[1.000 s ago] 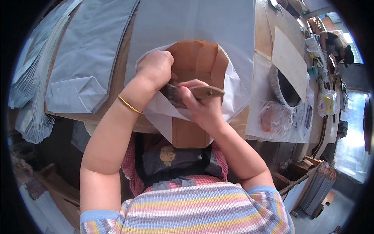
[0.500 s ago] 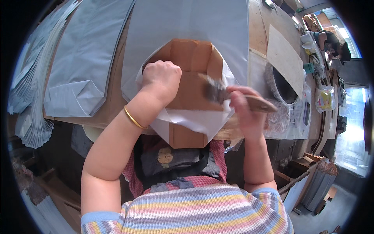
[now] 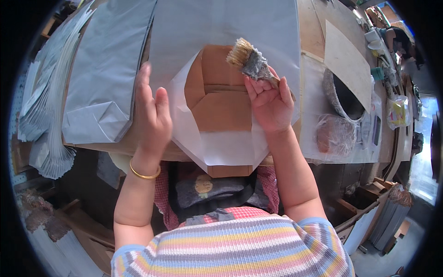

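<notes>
My right hand (image 3: 273, 104) grips a wide glue brush (image 3: 255, 64) by its handle, palm turned up, with pale bristles pointing to the far left. Below the brush lies a large white paper bag (image 3: 221, 23), its near end spread into an angular shape that shows a brown inner lining (image 3: 221, 111). A white flap folds along the near side, and a brown tab hangs over the table edge. My left hand (image 3: 154, 111) is raised at the bag's left side, fingers stretched out, holding nothing. A gold bangle circles that wrist.
At left lie a bag with a folded end (image 3: 99, 122) and a fanned stack of bags (image 3: 50, 106). To the right, a round dark-mouthed container (image 3: 344, 99) sits partly under a board (image 3: 346, 69), near crumpled clear plastic (image 3: 337, 134). Another person (image 3: 399, 44) is at far right.
My left fist has lifted off the bag, moved left and opened. My right hand has turned palm up, moving the brush farther away, its bristles now above the bag's far edge.
</notes>
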### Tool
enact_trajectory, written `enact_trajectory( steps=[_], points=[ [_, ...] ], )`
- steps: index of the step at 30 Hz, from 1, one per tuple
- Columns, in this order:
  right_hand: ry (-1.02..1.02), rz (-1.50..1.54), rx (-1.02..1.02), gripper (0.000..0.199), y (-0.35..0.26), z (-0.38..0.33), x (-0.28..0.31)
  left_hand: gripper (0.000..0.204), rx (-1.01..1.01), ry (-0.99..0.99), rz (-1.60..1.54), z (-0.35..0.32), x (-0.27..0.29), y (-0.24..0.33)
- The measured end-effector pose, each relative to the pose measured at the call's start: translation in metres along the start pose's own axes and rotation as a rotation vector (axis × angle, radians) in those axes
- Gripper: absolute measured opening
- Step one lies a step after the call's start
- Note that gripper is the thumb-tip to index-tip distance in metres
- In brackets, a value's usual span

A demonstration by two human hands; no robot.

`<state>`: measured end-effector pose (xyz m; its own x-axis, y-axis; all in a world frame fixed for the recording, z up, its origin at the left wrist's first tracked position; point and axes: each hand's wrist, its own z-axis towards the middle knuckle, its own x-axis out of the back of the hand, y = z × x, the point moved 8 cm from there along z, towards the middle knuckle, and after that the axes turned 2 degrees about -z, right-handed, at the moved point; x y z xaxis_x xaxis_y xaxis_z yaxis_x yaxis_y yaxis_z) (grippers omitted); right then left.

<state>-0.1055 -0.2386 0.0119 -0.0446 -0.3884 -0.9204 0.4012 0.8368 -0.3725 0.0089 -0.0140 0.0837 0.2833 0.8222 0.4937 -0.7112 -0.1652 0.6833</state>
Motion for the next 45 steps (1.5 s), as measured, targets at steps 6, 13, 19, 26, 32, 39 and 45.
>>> enact_trajectory(
  steps=[6,13,19,26,32,39,45],
  points=[
    [-0.090,-0.033,-0.064,0.040,0.009,-0.002,0.000,0.068,0.007,-0.378,0.715,-0.030,-0.058,-0.024],
    [0.023,-0.175,-0.118,0.037,0.010,0.000,0.004,0.070,-0.018,-0.615,0.456,-0.069,-0.057,0.003],
    [0.036,-0.868,-0.296,0.027,0.004,-0.058,-0.024,0.072,-0.200,-0.547,0.526,-0.034,-0.059,-0.013],
    [-0.624,-2.044,0.091,0.025,-0.047,-0.098,-0.129,0.074,-0.231,-0.533,0.562,-0.036,-0.061,-0.009],
    [-0.820,-2.055,-0.014,0.025,-0.009,-0.127,-0.119,0.074,-0.240,-0.528,0.587,-0.038,-0.066,-0.010],
    [-0.769,-1.698,-0.018,0.026,0.003,-0.130,-0.121,0.061,-0.235,-0.512,0.530,-0.031,-0.059,-0.005],
    [-0.894,-1.655,0.190,0.028,0.052,-0.069,-0.154,0.034,-0.144,-0.414,0.100,-0.012,-0.044,-0.019]
  ],
)
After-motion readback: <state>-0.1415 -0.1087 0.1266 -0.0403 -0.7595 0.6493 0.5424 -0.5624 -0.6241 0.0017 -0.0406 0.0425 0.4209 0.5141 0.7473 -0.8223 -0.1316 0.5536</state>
